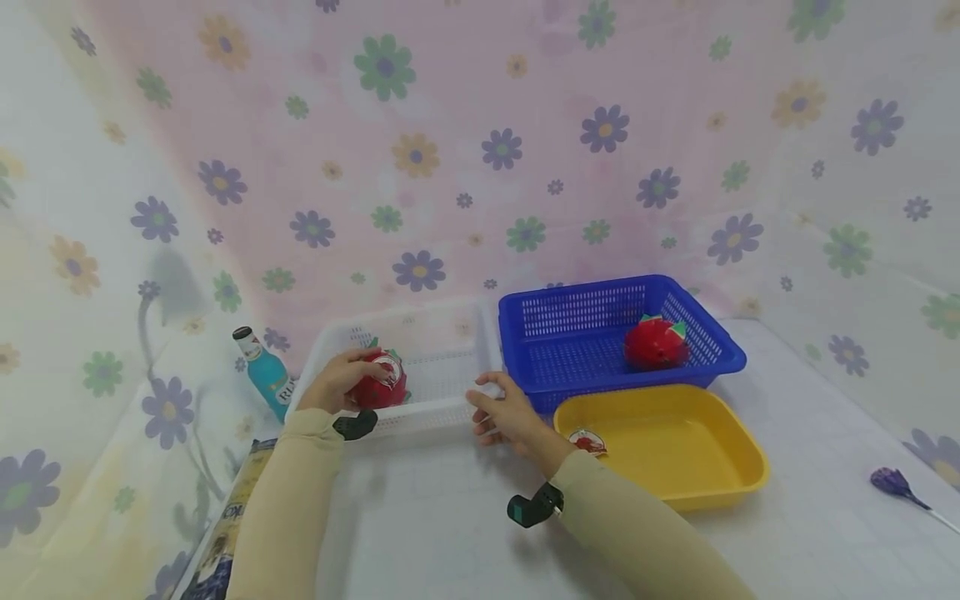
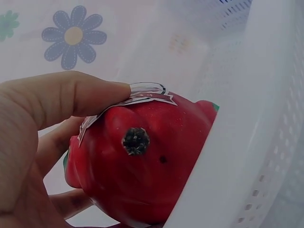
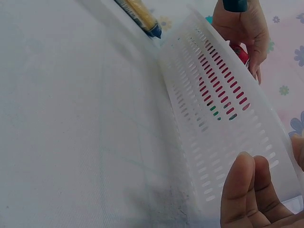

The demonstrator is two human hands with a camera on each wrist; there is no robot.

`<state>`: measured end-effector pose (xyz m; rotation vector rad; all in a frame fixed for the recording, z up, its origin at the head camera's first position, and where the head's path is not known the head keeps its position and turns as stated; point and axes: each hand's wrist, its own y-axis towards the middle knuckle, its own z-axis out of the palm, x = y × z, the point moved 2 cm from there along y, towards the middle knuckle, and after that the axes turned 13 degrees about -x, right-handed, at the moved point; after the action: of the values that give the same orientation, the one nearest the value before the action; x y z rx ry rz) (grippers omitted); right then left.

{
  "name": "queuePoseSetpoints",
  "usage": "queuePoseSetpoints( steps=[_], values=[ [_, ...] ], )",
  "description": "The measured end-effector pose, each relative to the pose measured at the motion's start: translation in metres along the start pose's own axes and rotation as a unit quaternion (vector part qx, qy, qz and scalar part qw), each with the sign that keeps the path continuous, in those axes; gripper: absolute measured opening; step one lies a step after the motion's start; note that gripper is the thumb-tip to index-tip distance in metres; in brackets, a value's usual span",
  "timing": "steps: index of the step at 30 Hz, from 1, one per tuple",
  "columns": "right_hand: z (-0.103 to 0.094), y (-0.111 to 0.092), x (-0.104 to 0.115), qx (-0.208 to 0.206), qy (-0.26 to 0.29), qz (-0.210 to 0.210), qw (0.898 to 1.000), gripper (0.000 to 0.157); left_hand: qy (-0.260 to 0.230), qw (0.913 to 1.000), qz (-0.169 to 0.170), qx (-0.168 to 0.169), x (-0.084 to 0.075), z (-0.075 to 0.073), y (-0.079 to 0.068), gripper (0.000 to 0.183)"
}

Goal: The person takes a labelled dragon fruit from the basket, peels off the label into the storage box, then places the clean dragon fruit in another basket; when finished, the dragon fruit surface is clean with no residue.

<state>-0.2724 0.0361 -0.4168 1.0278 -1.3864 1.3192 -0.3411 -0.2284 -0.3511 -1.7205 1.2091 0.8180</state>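
A red dragon fruit with green tips and a printed label, seemingly a model, is in the white basket near its left end. My left hand grips it, thumb on the label and fingers round the far side. In the left wrist view the dark stem end of the dragon fruit faces the camera. At the basket's front right corner, my right hand holds the rim. Seen from the right wrist, its fingers lie along the perforated outer wall, with the thumb by the rim.
A blue basket with another dragon fruit stands on the right. Before it is a yellow tray with a round label. A blue bottle and a printed packet are left; a purple flower lies far right.
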Motion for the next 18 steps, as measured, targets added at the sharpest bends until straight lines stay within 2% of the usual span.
queuePoseSetpoints(
  steps=[7, 11, 18],
  values=[
    [-0.001, 0.0, 0.0, 0.002, 0.001, 0.003, 1.0, 0.046, -0.015, 0.9998, 0.012, 0.008, -0.001, -0.004, -0.006, 0.073],
    [-0.001, 0.001, -0.001, 0.004, -0.001, 0.002, 1.0, 0.049, -0.036, 0.9993, 0.007, 0.011, -0.001, -0.008, -0.006, 0.073],
    [-0.001, 0.001, -0.002, -0.002, -0.002, 0.004, 1.0, 0.042, -0.059, 0.9982, 0.014, 0.004, -0.004, -0.016, -0.009, 0.074]
  ],
)
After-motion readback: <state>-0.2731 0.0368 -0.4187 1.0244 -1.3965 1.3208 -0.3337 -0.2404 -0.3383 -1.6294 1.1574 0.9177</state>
